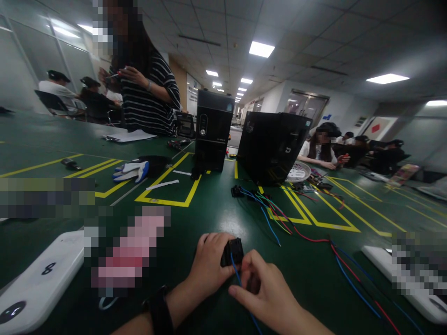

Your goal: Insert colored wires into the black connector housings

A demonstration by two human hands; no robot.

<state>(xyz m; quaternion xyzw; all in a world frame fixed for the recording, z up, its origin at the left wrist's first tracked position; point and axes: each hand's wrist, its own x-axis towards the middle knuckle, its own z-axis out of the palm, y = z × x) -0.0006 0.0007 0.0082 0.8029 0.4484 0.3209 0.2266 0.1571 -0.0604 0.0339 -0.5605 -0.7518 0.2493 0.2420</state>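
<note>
Two bare hands meet over the near part of the table. The left hand (213, 260) grips a small black block (238, 250), holding it just above or on the tabletop; which of the two I cannot tell. A blue wire (253, 318) runs from the block down toward the near edge of the view. The right hand (272, 284) is just beside the block, fingers curled and thumb stretched toward the wire; whether it pinches the wire I cannot tell. A black wristband (160, 309) circles the left wrist.

The table (216, 211) is dark green with a soft shine, marked out in yellow tape (167, 203). Beyond the hands, loose colored wires trail from more black blocks (237, 190), and a red wire (310, 239) curves off to the right. A white case (45, 284) lies at the left, near a blurred pink thing (132, 256). Farther out are paper strips (164, 184), a blue and white glove (131, 171), two upright black computer towers (214, 130) and a white basket (298, 172).

Across the table stands a person in a striped top (150, 93); others sit at both sides. Square lights (261, 49) glow in the paneled ceiling (300, 28), above pale walls and glass partitions (70, 53).
</note>
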